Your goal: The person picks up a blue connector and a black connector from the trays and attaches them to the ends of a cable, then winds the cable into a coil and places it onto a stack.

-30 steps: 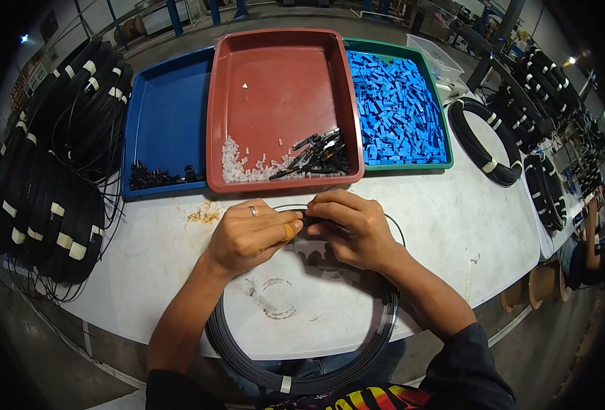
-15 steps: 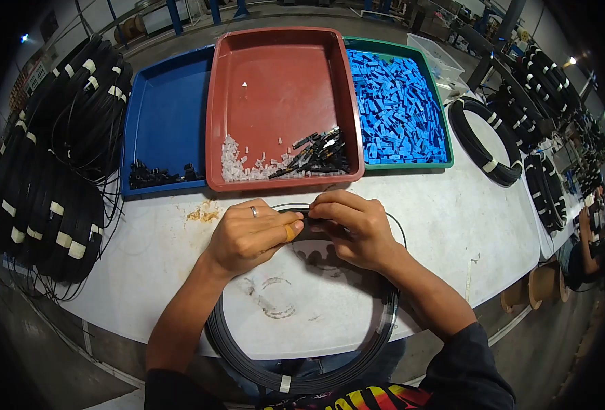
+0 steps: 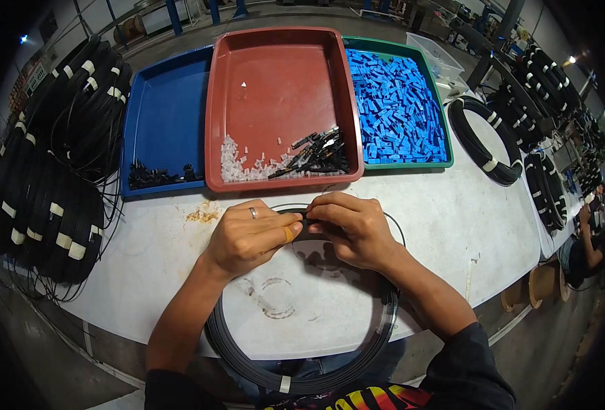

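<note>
A coil of thin black cable (image 3: 224, 333) rests on the table and hangs over its near edge, with a white tape band (image 3: 285, 384) round its near side. At the coil's far side my left hand (image 3: 248, 236), with a ring and a yellowish wrap on a digit, is closed, thumb and forefinger pinching the black cable. Close against it, the fingertips of my right hand (image 3: 354, 222) are pinched together on the cable too. The exact bit between the fingertips is mostly hidden. One loose loop of cable (image 3: 402, 232) bows out past my right hand.
Beyond my hands stand a blue tray (image 3: 169, 65) with black parts, a red tray (image 3: 275, 68) with clear and black pieces, and a green tray (image 3: 446, 147) full of blue clips. Cable coils (image 3: 49, 198) are stacked left; another coil (image 3: 463, 140) lies right. A person's arm (image 3: 589, 242) shows far right.
My hands have barely moved and keep their pinch at the coil's far side. At the far right, the other person's arm has shifted slightly.
</note>
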The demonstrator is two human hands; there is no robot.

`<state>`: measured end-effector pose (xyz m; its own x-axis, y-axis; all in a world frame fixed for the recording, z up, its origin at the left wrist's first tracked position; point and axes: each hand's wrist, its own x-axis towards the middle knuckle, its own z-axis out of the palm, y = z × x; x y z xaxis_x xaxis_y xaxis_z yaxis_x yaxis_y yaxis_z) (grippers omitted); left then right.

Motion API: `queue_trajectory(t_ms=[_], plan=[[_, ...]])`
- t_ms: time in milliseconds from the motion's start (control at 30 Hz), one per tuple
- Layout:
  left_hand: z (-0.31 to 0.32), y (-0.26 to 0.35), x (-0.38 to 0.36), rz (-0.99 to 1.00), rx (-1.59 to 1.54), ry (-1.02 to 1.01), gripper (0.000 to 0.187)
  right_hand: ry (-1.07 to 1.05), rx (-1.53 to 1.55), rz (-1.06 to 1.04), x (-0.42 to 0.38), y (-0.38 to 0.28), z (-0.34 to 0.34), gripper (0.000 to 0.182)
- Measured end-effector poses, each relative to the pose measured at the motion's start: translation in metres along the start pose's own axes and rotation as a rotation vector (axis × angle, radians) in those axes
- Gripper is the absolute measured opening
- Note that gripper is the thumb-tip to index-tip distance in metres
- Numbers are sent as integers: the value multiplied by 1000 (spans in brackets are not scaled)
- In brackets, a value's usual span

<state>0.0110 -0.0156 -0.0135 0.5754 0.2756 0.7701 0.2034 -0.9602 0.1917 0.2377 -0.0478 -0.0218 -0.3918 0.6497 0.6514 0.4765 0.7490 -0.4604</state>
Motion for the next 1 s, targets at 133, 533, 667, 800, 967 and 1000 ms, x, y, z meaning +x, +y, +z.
queue_trajectory(t_ms=[133, 533, 667, 800, 967, 1000], plan=[[-1, -2, -1, 2, 14, 17, 10, 39, -11, 24, 7, -10, -2, 31], [-1, 3, -2, -358, -169, 146, 44, 50, -50, 30, 1, -6, -5, 35], [-4, 1, -3, -316, -150, 119, 47, 16, -64, 37, 3, -10, -8, 34], [-3, 0, -3, -302, -166, 137, 48, 10, -52, -38, 5, -8, -7, 36], [0, -2, -7, -298, -181, 145, 49, -86, -48, 22, 1, -5, -6, 56], [1, -2, -7, -304, -183, 146, 48, -87, -49, 22, 0, -5, -6, 56]])
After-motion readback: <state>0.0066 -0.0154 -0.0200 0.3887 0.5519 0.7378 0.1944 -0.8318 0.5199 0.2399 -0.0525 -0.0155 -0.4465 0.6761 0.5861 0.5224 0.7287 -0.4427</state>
